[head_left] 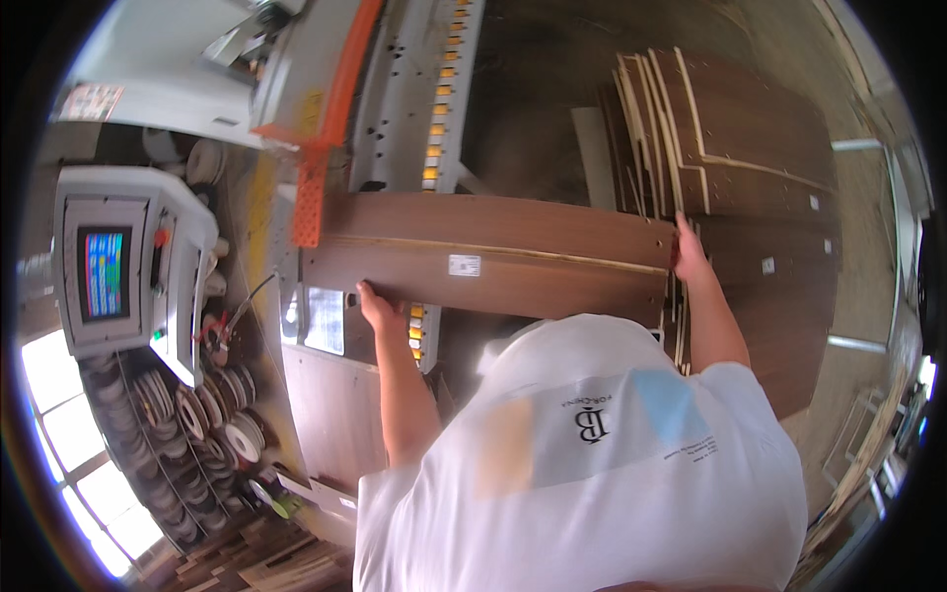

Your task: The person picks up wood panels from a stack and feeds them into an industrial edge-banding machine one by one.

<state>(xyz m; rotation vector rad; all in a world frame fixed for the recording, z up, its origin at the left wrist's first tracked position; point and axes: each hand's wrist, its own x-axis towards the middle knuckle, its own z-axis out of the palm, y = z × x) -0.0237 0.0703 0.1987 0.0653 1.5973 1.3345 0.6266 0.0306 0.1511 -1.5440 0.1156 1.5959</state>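
Observation:
A long brown wood-grain board (493,287) with a small white label lies across in front of me, its left end by the machine's orange guard (309,202). Along its far side runs a second brown board (513,219), with a pale raw edge between the two. My left hand (381,308) grips the labelled board's near edge toward the left, its fingers partly hidden beneath. At the right end, my right hand (691,252) is closed round the boards' end; I cannot tell whether it holds one or both.
Stacked brown panels (760,128) with pale edges stand at the right. A roller track (431,138) with yellow rollers runs away beyond the boards. At the left are a control console (138,261) with a lit screen and several rolls of edge banding (197,409). A pale panel (335,414) lies nearer me.

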